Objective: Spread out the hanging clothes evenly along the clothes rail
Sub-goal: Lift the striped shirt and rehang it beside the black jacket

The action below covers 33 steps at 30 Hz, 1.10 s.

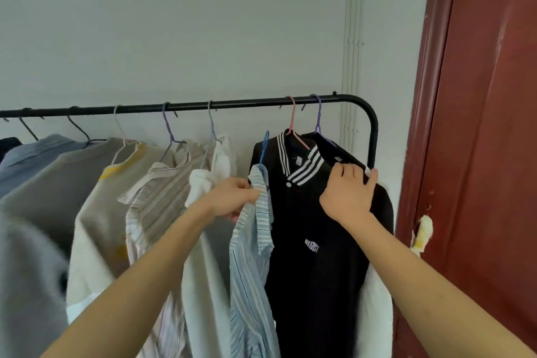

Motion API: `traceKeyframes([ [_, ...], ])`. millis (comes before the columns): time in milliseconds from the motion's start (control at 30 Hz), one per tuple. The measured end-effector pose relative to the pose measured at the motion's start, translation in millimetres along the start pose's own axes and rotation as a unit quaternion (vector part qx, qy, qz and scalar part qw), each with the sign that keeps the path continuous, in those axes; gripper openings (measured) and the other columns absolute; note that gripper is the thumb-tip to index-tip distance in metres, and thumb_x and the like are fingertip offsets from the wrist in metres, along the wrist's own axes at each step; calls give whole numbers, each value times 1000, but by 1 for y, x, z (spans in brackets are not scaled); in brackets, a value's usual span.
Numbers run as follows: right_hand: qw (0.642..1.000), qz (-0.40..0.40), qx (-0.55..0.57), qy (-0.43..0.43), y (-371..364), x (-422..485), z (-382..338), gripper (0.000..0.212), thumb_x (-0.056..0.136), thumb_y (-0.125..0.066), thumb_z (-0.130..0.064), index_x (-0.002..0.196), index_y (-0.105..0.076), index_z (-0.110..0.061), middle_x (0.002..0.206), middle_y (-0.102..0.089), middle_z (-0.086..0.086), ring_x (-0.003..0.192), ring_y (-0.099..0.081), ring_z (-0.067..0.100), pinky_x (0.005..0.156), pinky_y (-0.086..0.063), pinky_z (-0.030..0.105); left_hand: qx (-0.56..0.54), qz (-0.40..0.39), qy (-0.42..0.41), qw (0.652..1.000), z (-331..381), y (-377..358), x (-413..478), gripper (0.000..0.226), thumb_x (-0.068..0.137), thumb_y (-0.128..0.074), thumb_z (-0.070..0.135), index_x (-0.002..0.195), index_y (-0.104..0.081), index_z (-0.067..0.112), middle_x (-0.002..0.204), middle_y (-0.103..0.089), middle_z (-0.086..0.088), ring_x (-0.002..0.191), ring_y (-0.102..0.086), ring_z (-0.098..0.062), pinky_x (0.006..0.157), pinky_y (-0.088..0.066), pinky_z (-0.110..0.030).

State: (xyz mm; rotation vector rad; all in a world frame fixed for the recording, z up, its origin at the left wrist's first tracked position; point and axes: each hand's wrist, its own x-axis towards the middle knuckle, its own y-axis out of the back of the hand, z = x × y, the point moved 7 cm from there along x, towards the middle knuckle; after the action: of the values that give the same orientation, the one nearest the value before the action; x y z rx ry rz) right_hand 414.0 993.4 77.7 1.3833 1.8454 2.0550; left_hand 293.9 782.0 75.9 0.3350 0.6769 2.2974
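Note:
A black clothes rail [247, 104] runs across the wall and bends down at the right. Several garments hang from it on hangers. My left hand [232, 197] grips the collar of a blue striped shirt [252, 256], whose blue hanger [264, 145] is off the rail, its hook below the bar. My right hand [348, 197] rests with fingers curled over the shoulder of a black jacket [316, 241] with a white-striped collar, on a pink hanger [293, 125]. A purple hanger [319, 116] holds another dark garment right behind it.
To the left hang a white garment [215, 241], a beige striped shirt [157, 197], a cream top [98, 212] and grey ones [37, 183]. A gap of bare rail lies between the white garment's hanger and the pink hanger. A dark red door [479, 125] stands at the right.

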Motion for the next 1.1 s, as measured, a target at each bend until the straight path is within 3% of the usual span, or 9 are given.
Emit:
traceKeyframes([
  [267, 998, 13, -20, 58, 0, -24, -26, 101, 76, -64, -41, 156, -3, -28, 162, -6, 18, 145, -11, 43, 111, -4, 66, -4, -169, -26, 985, 2, 33, -56, 15, 61, -66, 11, 71, -59, 20, 70, -48, -2, 62, -38, -16, 53, -21, -30],
  [367, 998, -8, -41, 46, 0, -25, -19, 108, 75, -67, -40, 155, 5, -33, 162, 4, 17, 145, -2, 45, 111, -8, 68, -70, -197, -41, 977, -2, 39, -73, 36, 57, -65, 9, 93, -67, 4, 90, -65, -13, 83, -58, -27, 65, -42, -30],
  [533, 972, 25, 36, 229, 13, -54, -43, 83, 66, -44, -66, 146, -38, -43, 164, -6, 8, 148, 13, 37, 114, 3, 62, -109, -251, -43, 961, -5, 49, -88, 56, 67, -59, -3, 122, -52, -14, 118, -63, -27, 105, -63, -34, 86, -55, -34],
  [667, 954, -54, 214, 204, 24, -71, -38, 58, 74, -38, -59, 91, -78, -21, 114, -66, -3, 126, -45, 26, 105, -33, 40, -90, -253, -13, 963, -23, 50, -87, 55, 68, -61, -3, 120, -52, -16, 119, -61, -29, 107, -60, -37, 96, -47, -44],
  [800, 922, -175, 323, 125, 36, -90, -27, 40, 69, -45, -49, 46, -39, -17, 48, -41, -7, 48, -38, 6, 52, -34, 34, -90, -261, 49, 960, -50, 36, -73, 47, 77, -61, -9, 123, -62, -1, 121, -67, -22, 108, -65, -34, 89, -55, -37],
  [867, 897, -285, 321, 105, 45, -103, -27, 42, 73, -54, -46, 43, -39, -20, 44, -38, -10, 41, -33, 3, 51, -29, 28, -1, -242, 39, 970, -55, 29, -68, 37, 81, -63, -6, 110, -73, 14, 106, -75, -7, 91, -71, -17, 67, -55, -22],
  [933, 854, -386, 336, 97, 56, -115, -27, 34, 80, -58, -41, 54, -63, -18, 58, -62, -11, 52, -57, 1, 61, -45, 27, 38, -229, 48, 972, -57, 17, -67, 37, 81, -67, 0, 112, -70, 20, 107, -75, 2, 91, -71, -10, 62, -51, -15],
  [1000, 793, -470, 381, 79, 70, -126, -23, 27, 87, -60, -30, 87, -77, -9, 93, -77, 4, 86, -73, 16, 82, -57, 36, 34, -187, 58, 980, -58, 11, -65, 53, 77, -71, 3, 124, -61, 24, 117, -71, 1, 95, -69, -12, 63, -50, -18],
  [1100, 783, -468, 404, 65, 97, -127, -20, 27, 93, -56, -22, 81, -79, -14, 85, -75, 3, 79, -70, 14, 74, -56, 27, -47, -101, 73, 991, -54, 9, -58, 91, 61, -70, 4, 143, -38, 29, 131, -57, -10, 77, -60, -18, 54, -41, -26],
])
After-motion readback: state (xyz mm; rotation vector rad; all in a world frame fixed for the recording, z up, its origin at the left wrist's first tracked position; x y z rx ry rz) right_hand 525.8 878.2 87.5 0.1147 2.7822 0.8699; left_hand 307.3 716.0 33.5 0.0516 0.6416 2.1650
